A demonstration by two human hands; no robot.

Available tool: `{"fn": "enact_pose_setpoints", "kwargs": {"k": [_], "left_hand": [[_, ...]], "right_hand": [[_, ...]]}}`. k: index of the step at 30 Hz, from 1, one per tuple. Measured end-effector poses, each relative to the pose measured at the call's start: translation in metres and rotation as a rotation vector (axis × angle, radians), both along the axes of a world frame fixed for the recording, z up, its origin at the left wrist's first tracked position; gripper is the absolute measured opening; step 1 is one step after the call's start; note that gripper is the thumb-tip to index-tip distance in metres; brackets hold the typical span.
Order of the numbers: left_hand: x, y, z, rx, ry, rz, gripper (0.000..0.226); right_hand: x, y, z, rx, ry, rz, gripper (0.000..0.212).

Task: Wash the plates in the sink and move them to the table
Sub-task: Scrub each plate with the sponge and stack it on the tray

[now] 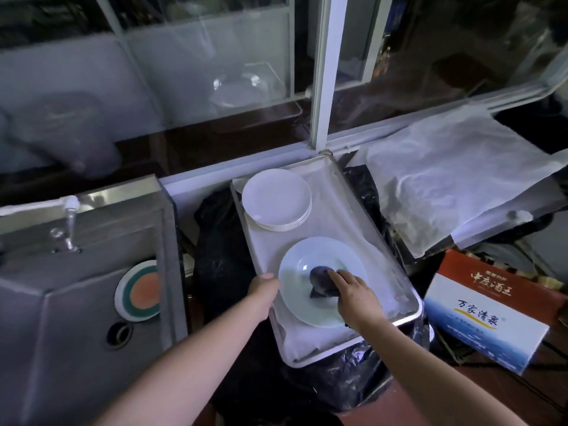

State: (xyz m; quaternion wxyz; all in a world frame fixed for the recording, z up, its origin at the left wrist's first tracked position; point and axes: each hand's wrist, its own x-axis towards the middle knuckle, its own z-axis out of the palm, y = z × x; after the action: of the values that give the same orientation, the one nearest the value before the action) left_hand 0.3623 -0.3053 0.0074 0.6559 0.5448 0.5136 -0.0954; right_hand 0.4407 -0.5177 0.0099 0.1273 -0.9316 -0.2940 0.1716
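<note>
Right hand [353, 290]: fingers laid fairly straight over a dark cloth [319, 279], pressing it into the well of a white plate [307, 299]. It presses the cloth and does not grip it.

Left hand [265, 289]: at the plate's 9 o'clock rim, steadying it. The fingers seem to tuck under the edge, but whether they curl round it cannot be told.

Step in hand, as judged: wiping the plate. Done well, the left hand keeps the rim from turning. The cloth should travel in circles from the well out to the rim, with flat, even pressure. The plate should lie flat on the lining so it does not rock or slide.

Tray [396, 241]: metal, lined with white sheet. It carries the plate at its 6 o'clock end and a stack [276, 199] at 11 o'clock.

Count:
- Plate under the cloth: one.
- Stack: about five white plates by the visible edges; the exact number is uncertain.
- Coloured plate [140, 292]: one, orange and green, leaning in the sink [76, 318] at 9 o'clock, not yet moved.
- Tap [70, 222]: one, at 10 o'clock.
- Box [488, 321]: one, printed, at 3 o'clock.
- Cloth: one.
</note>
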Motion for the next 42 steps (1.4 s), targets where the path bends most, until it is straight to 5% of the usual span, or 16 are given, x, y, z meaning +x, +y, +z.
{"fn": "enact_pose_setpoints", "kwargs": {"k": [6,15,23,42], "left_hand": [[-0.054,0.066,0.012,0.004,-0.033,-0.040,0.039],[-0.219,0.210,0.007,0.160,0.027,-0.208,0.021],[-0.375,0.326,-0.004,0.274,0.097,-0.052,0.022],[-0.434,0.453,-0.042,0.286,0.219,-0.016,0.016]], "right_hand": [[-0.026,0.055,0.023,0.028,-0.005,0.004,0.070],[-0.150,0.209,0.031,0.135,0.052,0.010,0.074],[-0.278,0.349,0.025,0.145,0.246,0.120,0.065],[-0.322,0.496,-0.042,-0.015,0.500,0.167,0.064]]}}
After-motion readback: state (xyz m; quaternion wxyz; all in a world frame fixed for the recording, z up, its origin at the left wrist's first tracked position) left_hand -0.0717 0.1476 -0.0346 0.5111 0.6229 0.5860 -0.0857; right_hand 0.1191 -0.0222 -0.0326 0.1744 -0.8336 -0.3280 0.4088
